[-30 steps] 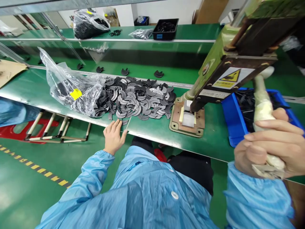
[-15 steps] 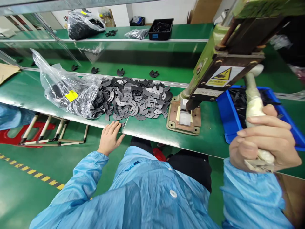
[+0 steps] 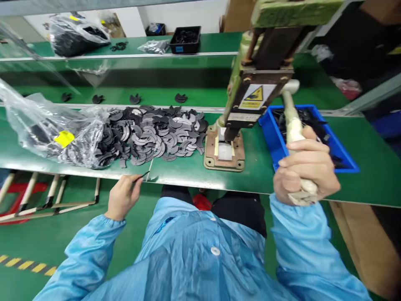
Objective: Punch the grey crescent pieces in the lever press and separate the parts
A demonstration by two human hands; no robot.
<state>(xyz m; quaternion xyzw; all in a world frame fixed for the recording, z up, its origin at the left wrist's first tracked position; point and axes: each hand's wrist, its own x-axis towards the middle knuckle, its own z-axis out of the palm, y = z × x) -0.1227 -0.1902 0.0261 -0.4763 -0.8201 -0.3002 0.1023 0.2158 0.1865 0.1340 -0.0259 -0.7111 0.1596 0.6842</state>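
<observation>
At the table's front edge, my left hand (image 3: 123, 196) pinches a thin dark curved piece (image 3: 141, 177) between thumb and fingers. My right hand (image 3: 307, 167) is wrapped round the pale, tape-covered lever handle (image 3: 292, 117) of a green hand press (image 3: 239, 90). The press ram (image 3: 232, 133) reaches down to a pale block (image 3: 224, 151) on the metal base plate (image 3: 209, 161). Between my left hand and the press lies a heap of grey and black curved pieces (image 3: 156, 136). Whether the ram touches the block I cannot tell.
A blue bin (image 3: 347, 156) with dark parts stands right of the press. Left of the heap lies a clear plastic bag (image 3: 62, 121) of pieces. Several dark pieces (image 3: 135, 99) sit in a row behind. A black tray (image 3: 185, 48) stands on the upper shelf (image 3: 216, 46).
My left hand has lifted a curved piece from the table edge and now pinches it. The right hand stays on the lever. The view has turned to the right.
</observation>
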